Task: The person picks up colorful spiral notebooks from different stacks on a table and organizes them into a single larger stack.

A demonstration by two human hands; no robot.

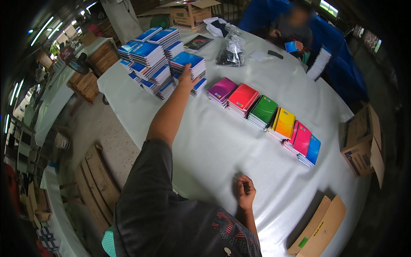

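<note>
Head view: left hand (187,77) flat, fingers apart, on far-left stack of blue-covered spiral notebooks (188,63) on white-clothed desk (214,141). Right hand (245,190) curled, empty. Judged stiff, light, slick; take by long edges.

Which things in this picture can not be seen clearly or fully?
- Left hand, head view: its fingers lie on the blue notebook stacks; the grip cannot be judged.
- Right hand: curled on the white table; anything inside is hidden.
- Clear plastic bag: contents too small to tell.
- Brown box: its inside faces away.
- Flat cardboard: cut by the picture's dark rim.
</note>
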